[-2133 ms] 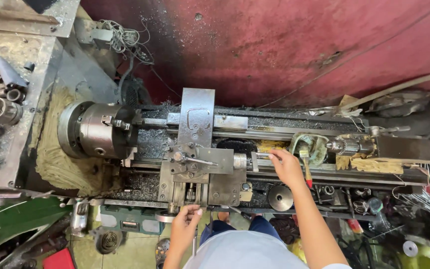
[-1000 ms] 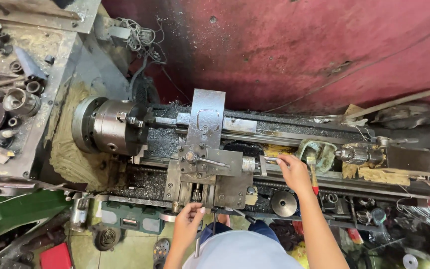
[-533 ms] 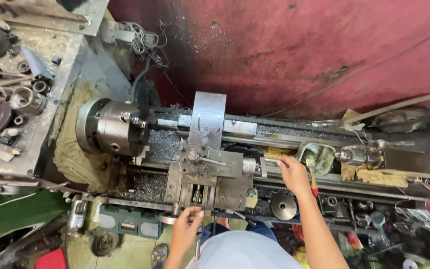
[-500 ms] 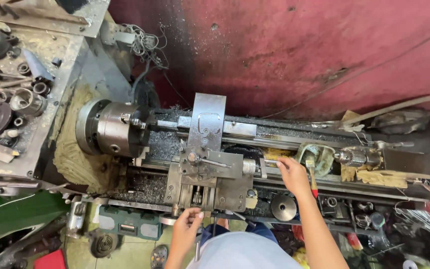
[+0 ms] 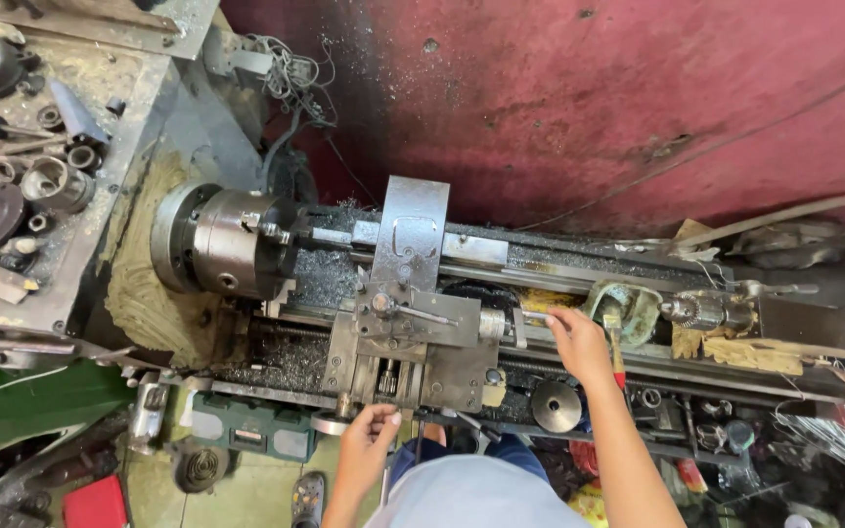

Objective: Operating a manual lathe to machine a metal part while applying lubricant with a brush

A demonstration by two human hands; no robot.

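The small steel handwheel (image 5: 328, 422) at the grey lathe carriage's (image 5: 413, 347) near edge is pinched by the left hand (image 5: 369, 430); the compound-slide crank (image 5: 530, 318), right of it, is clasped by the right hand (image 5: 577, 342). Slow, even feeding is advised, with sleeves kept clear of the round steel chuck (image 5: 232, 242).

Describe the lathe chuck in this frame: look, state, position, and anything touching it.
The chuck is a thick round drum of dull grey steel, stained and worn, mounted at the left end of the lathe with its axis lying along the bed. Jaw slots show on its face, and a slim metal bar sticks out of its centre toward the carriage. Metal chips lie beneath it. Neither the left hand nor the right hand touches it. Whether it spins cannot be told.
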